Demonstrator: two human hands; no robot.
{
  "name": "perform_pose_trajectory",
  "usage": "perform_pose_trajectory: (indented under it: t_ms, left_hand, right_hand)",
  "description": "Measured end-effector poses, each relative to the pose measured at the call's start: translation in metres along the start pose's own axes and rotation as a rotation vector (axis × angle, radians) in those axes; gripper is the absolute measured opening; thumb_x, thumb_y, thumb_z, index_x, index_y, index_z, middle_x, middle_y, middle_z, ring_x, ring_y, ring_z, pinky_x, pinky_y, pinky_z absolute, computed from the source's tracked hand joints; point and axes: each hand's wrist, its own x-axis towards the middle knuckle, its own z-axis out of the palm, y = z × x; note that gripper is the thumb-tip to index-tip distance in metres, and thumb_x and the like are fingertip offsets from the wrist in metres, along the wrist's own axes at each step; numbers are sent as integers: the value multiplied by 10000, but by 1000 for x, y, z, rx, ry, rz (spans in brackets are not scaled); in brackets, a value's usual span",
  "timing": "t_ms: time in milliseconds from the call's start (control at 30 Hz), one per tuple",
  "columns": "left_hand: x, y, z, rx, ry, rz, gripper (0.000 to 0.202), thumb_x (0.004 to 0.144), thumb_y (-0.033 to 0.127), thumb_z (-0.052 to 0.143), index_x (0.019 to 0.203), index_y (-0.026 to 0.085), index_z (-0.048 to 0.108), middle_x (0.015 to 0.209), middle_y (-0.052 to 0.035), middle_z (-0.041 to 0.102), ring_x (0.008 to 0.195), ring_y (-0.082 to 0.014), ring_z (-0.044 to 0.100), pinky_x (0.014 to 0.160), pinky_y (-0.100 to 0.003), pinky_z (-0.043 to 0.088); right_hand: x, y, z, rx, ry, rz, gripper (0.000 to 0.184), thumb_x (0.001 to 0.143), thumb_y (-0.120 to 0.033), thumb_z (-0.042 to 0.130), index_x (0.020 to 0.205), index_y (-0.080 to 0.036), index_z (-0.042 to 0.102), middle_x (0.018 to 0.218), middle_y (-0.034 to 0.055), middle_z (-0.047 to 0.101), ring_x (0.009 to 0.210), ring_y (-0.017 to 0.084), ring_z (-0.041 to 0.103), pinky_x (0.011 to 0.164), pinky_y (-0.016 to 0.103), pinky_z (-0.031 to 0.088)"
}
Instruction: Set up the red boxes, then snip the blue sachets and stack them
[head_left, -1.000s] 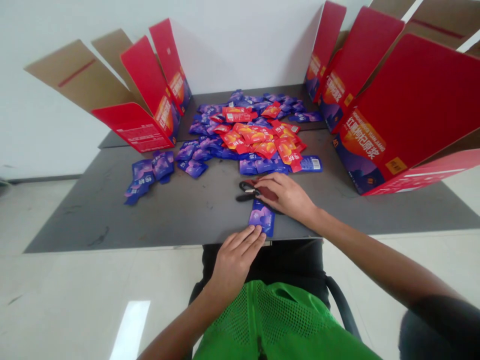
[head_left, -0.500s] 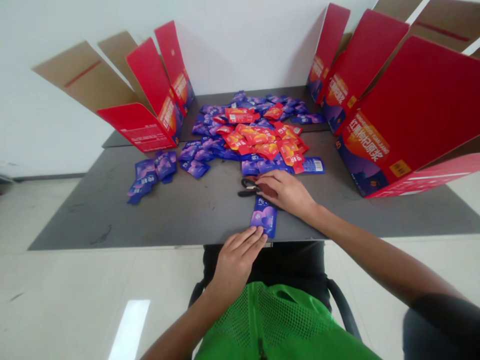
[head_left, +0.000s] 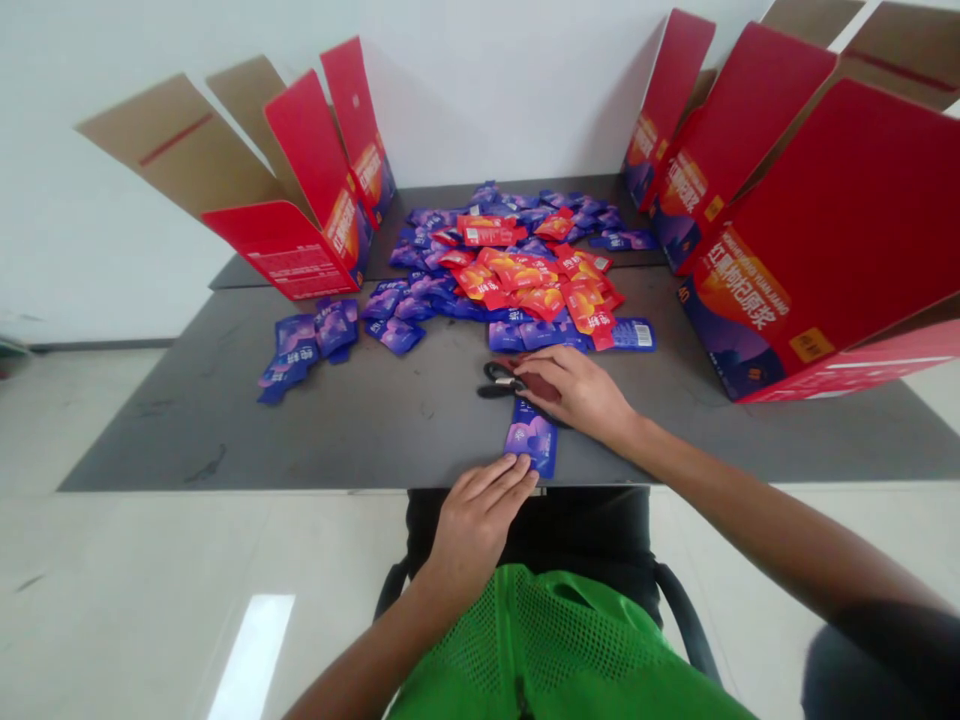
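Near the table's front edge lies a purple-blue pouch (head_left: 531,440) with pink print. Across its lower end rests my left hand (head_left: 480,515), fingers stretched out and pressing it flat. Over the pouch's upper end is my right hand (head_left: 581,390), fingers closed on a pair of scissors (head_left: 496,382). The black handle loops stick out to the left of the fingertips; my hand hides most of the rest. Just beyond are a heap of red-orange pouches (head_left: 525,272) and many purple pouches (head_left: 427,255).
An open red carton (head_left: 277,245) stands at the left back. More open cartons line the right, the nearest one (head_left: 780,290) beside my right forearm. A small group of purple pouches (head_left: 296,345) lies on the grey table (head_left: 165,430) at the left.
The whole view has shifted slightly. Both hands, the scissors and the pouch stay in nearly the same places.
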Motion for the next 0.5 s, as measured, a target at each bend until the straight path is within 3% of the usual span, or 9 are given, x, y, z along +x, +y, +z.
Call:
perform_pose_trajectory:
  t_ms: [67,167,300,367,500]
  left_hand:
    - [1,1,0,3,18,-1,313,1077,147,487,1318,175,685,1367,-60,712,1283,-213,662,988,-408,572]
    - [0,1,2,-6,33,-7,309,1075,145,489,1300,175,698,1334,-61,731,1255,-218,676,993,-409,567]
    - [-1,0,4,-29,56,-24,276,1068,162,509,1224,186,736,1189,-40,790,1137,-227,721,997,-429,561]
    - [-1,-1,3,-29,38,-17,286,1073,163,499,1249,181,723,1243,-44,773,1181,-229,706,999,-427,561]
    - [0,-1,1,-9,5,-1,313,1071,143,497,1320,173,683,1370,-63,710,1287,-221,661,1007,-412,569]
  right_hand:
    - [7,1,-8,-26,37,4,292,973,-305,684,1259,-243,674,1238,104,696,1135,271,675,948,461,589]
    - [-3,-30,-14,39,50,-19,321,978,-305,682,1294,-260,651,1304,92,682,1207,253,654,999,437,577]
    - [-27,-65,-4,125,-87,-82,288,1004,-246,627,1290,-270,651,1308,64,691,1191,216,664,986,398,586]
    - [-28,-60,3,124,-89,-52,266,1004,-257,631,1268,-258,662,1281,72,696,1171,218,671,974,399,590]
    - [-8,-19,10,56,-12,-19,257,992,-308,656,1240,-242,675,1225,98,702,1127,243,683,945,426,593]
